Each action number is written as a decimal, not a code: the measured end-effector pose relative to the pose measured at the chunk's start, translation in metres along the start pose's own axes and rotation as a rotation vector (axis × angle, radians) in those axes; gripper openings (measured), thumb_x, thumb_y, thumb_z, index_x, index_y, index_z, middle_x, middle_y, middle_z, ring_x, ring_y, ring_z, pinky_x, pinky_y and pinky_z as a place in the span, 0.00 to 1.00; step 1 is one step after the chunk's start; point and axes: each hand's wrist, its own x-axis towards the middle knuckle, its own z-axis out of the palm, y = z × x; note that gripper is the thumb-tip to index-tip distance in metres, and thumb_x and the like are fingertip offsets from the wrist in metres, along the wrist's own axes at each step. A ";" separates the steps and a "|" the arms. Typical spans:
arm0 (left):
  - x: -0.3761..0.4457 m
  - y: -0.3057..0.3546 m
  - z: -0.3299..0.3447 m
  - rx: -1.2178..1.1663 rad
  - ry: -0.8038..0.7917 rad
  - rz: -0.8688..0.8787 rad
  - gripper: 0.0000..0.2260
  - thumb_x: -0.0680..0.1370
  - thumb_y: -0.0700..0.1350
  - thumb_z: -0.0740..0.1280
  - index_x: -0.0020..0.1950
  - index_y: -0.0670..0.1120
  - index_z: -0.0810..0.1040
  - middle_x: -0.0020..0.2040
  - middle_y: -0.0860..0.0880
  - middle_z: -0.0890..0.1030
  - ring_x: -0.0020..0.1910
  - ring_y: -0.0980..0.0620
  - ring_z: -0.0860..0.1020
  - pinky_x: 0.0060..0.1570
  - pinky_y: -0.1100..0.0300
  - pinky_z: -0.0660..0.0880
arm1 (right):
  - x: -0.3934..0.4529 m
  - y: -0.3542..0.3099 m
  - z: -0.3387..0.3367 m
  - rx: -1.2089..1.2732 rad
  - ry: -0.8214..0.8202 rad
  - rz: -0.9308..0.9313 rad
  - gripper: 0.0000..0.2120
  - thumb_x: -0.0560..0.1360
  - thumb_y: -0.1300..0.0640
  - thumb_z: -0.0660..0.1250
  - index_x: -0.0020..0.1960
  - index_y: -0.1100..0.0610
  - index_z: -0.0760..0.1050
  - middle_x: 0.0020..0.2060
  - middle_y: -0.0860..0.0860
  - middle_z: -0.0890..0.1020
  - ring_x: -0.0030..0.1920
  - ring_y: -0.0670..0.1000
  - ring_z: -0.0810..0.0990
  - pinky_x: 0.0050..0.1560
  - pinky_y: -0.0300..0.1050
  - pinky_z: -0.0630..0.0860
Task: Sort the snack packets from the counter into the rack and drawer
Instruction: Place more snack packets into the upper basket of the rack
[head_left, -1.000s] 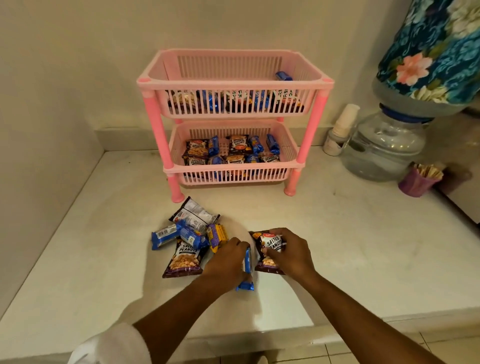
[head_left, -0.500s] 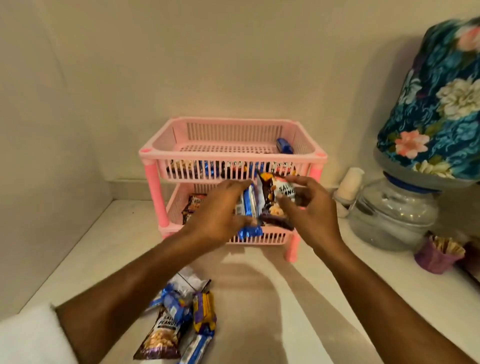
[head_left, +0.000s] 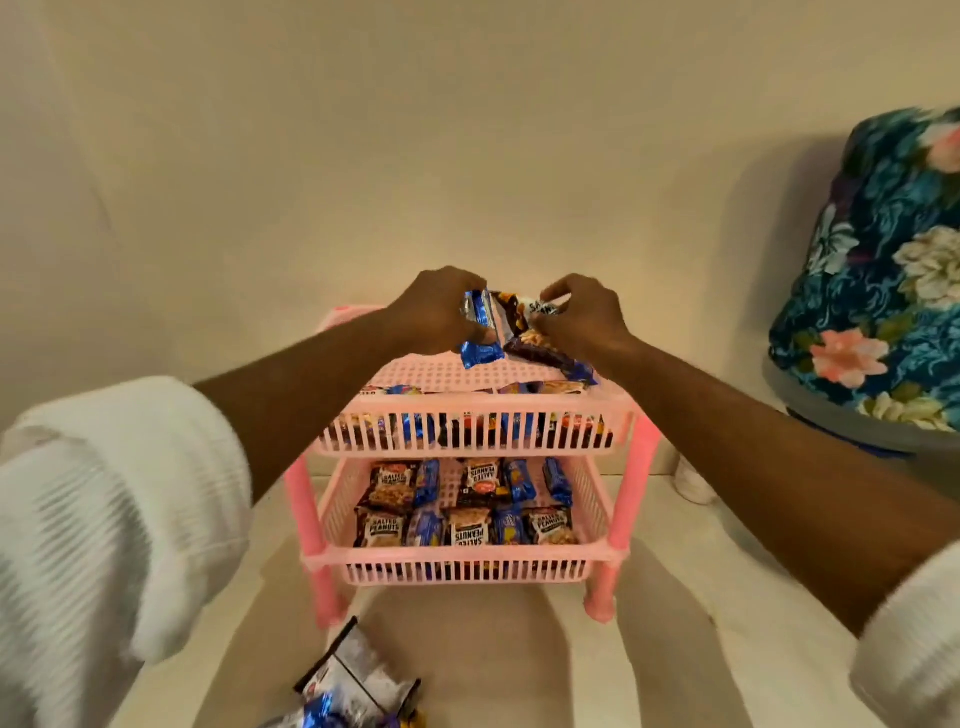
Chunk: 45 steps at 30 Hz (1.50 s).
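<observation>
Both hands have risen from in front of the lower tier to above the top tier of the pink rack (head_left: 623, 415). Left hand (head_left: 431, 312) grips a blue packet (head_left: 480, 332) in curled fingers; right hand (head_left: 576, 317) pinches a peanut packet (head_left: 530, 322) whose lower end trails over another blue wrapper (head_left: 574, 370) near the tier's back. To place them well, I'd lower each flat onto the bare mesh behind the front row, one at a time, so they don't overlap. More packets (head_left: 353, 686) wait on the counter (head_left: 675, 649), so the sorting looks unfinished; no drawer is in view
</observation>
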 end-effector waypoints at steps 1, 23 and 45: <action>0.011 -0.008 0.006 -0.015 -0.021 -0.022 0.35 0.70 0.45 0.78 0.75 0.43 0.68 0.71 0.43 0.71 0.63 0.43 0.75 0.58 0.52 0.77 | 0.010 0.003 0.011 -0.048 -0.020 0.012 0.14 0.72 0.55 0.77 0.55 0.53 0.79 0.55 0.53 0.82 0.51 0.52 0.82 0.52 0.53 0.82; 0.100 -0.088 0.084 0.246 -0.429 -0.009 0.26 0.79 0.43 0.68 0.77 0.46 0.65 0.74 0.45 0.70 0.70 0.43 0.69 0.66 0.54 0.66 | 0.071 0.039 0.062 -0.886 -0.564 -0.304 0.15 0.73 0.54 0.76 0.56 0.60 0.83 0.52 0.55 0.85 0.48 0.54 0.80 0.51 0.44 0.75; 0.044 -0.070 0.040 0.202 -0.135 0.034 0.15 0.81 0.45 0.65 0.68 0.46 0.77 0.68 0.47 0.77 0.64 0.48 0.76 0.64 0.56 0.69 | 0.027 0.013 0.022 -0.601 -0.308 -0.363 0.23 0.76 0.49 0.73 0.67 0.58 0.77 0.61 0.54 0.82 0.61 0.55 0.79 0.63 0.51 0.75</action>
